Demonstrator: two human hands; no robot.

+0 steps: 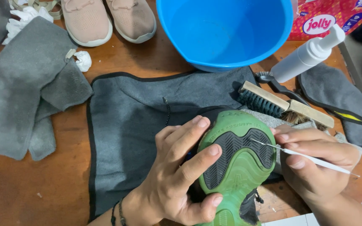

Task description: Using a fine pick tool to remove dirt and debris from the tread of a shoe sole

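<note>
The green-soled shoe point(236, 163) is turned sole-up at about 5 o'clock on the wooden table point(5, 192), its black tread panel facing the camera. The left hand point(177, 175) clasps it from the 9 o'clock side: 2 fingers lie across the toe end and tread, and the thumb presses the sole's edge lower down. The right hand point(315, 161) sits at the shoe's 3 o'clock, fingers pinched tight around a thin white pick point(315, 158) whose metal tip reaches over the tread near the upper right edge of the black panel.

Under both hands spreads a dark grey towel point(130, 125) with a black border. At 12 o'clock from the shoe stands a blue plastic basin point(227, 29), its base at the towel's top edge. At 1 o'clock lie 2 wooden-backed brushes point(273, 100), end to end, and just beyond them a white pump bottle point(306, 56) on its side. A red tissue pack point(327, 19) sits at 1 o'clock, farther off. A 2nd grey cloth point(21, 83) lies crumpled at 10 o'clock, and a pair of pink sneakers point(109, 19) rests at 11 o'clock.
</note>
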